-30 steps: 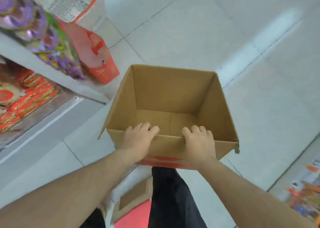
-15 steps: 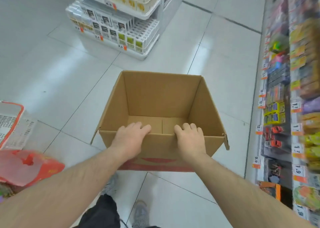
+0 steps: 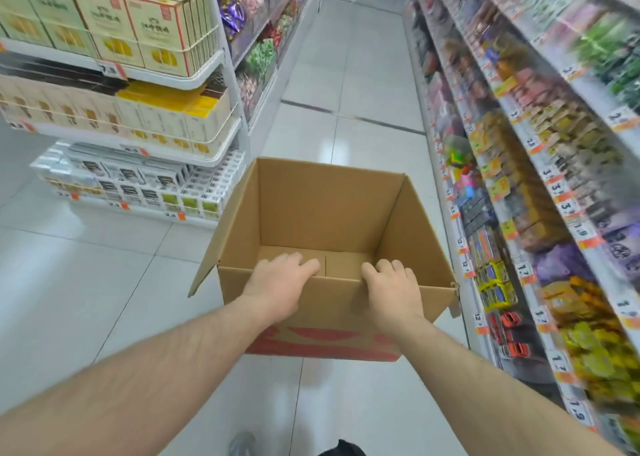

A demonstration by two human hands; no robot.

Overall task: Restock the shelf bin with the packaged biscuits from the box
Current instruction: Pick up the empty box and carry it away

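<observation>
L hand (image 3: 277,287) | R hand (image 3: 393,291) | both arms fwd, fingers curled over box (image 3: 329,209) rim

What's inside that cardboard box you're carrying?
The cardboard box shows only bare brown walls and floor, no biscuit packs. The near wall and both hands' fingers hide the closest strip of floor.

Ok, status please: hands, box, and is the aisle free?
Left hand and right hand both grip box near rim. Box empty, no biscuits visible. Aisle floor ahead clear.
</observation>
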